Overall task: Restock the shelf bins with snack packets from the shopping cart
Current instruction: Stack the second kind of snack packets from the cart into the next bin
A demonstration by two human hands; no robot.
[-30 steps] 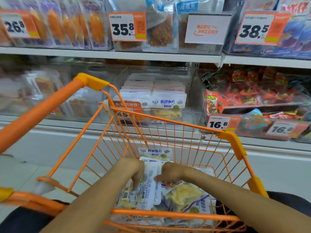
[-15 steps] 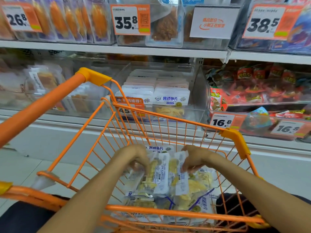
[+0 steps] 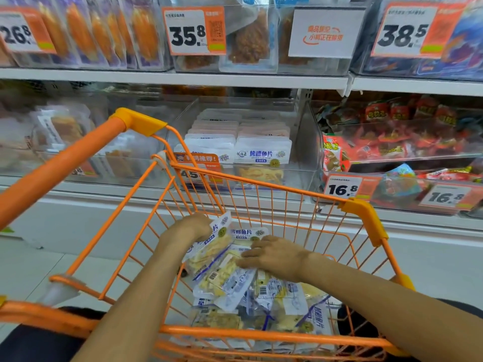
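Packets [image 3: 251, 296] lying heaped in the cart [image 3: 274, 189], white and blue wrappers with yellow strips showing through clear windows. Being gripped at its far left corner by the left hand [image 3: 192, 228], one packet [image 3: 209, 246] tilting up above the heap, fingers curling round its edge. Being pressed flat by the right hand [image 3: 271, 253], a second packet [image 3: 224, 278] just right of the first, fingers lying straight and slightly spread on top, not curling round anything. Both forearms reaching in over the near orange rim. Standing beyond the far rim, a clear bin [image 3: 243, 150] on the lower shelf, already holding rows of the same packets upright, front ones showing blue lettering. Hanging on that bin's front, an orange tag [image 3: 198, 168], partly hidden by cart wire. Sitting to the right, another bin with red packets [image 3: 392, 137] and two 16.8 tags [image 3: 342, 188]. Showing on the upper shelf, tags reading 26.8, 35.8 [image 3: 193, 30] and 38.5, plus a white sign [image 3: 325, 33].
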